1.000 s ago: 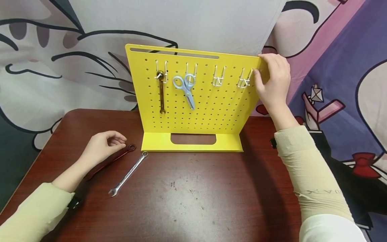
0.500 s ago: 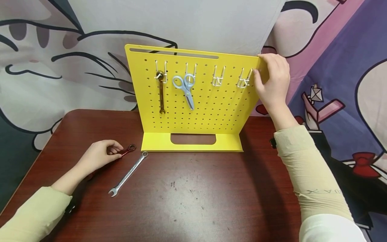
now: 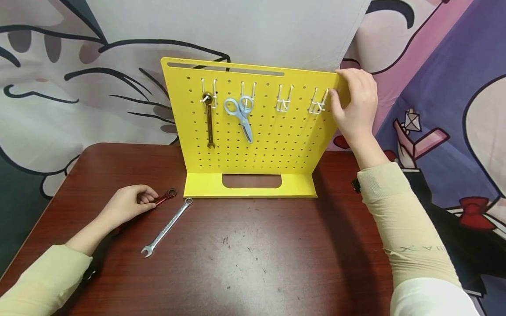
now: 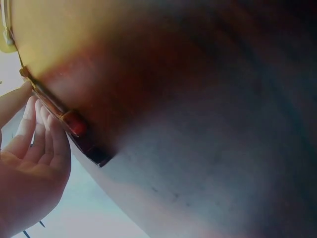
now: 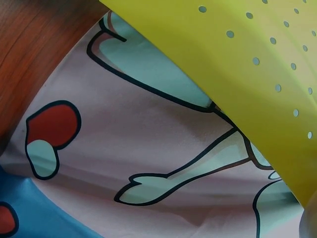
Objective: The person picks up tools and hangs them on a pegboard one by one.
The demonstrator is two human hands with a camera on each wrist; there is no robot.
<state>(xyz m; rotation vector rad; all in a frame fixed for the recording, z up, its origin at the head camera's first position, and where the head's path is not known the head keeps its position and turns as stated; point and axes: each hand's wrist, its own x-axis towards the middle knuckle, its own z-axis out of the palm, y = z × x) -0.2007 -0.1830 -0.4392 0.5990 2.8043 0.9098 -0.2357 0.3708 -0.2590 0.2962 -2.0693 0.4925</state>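
Observation:
My left hand (image 3: 125, 204) pinches a dark red combination wrench (image 3: 171, 193) at the left of the table; its ring end shows past the fingertips and the hand hides most of its shaft. In the left wrist view, thumb and fingers lie along the wrench (image 4: 73, 124). Beside it on the tabletop lies a silver combination wrench (image 3: 168, 229). My right hand (image 3: 359, 103) grips the upper right corner of a yellow pegboard stand (image 3: 203, 186), thumb on the front face. On the board hang a brownish wrench (image 3: 210, 126) and light-blue scissors (image 3: 246, 126).
Two more white hooks, one near the board's middle right (image 3: 283, 105) and another hook (image 3: 316, 106) by my right thumb, hold nothing. The reddish-brown table (image 3: 253, 263) carries the stand at its back. Cartoon-printed cloth (image 3: 439, 87) hangs behind and to the right.
My left hand has come down and slightly back onto the red wrench, its fingertips now closed on it. The right hand has stayed on the pegboard corner.

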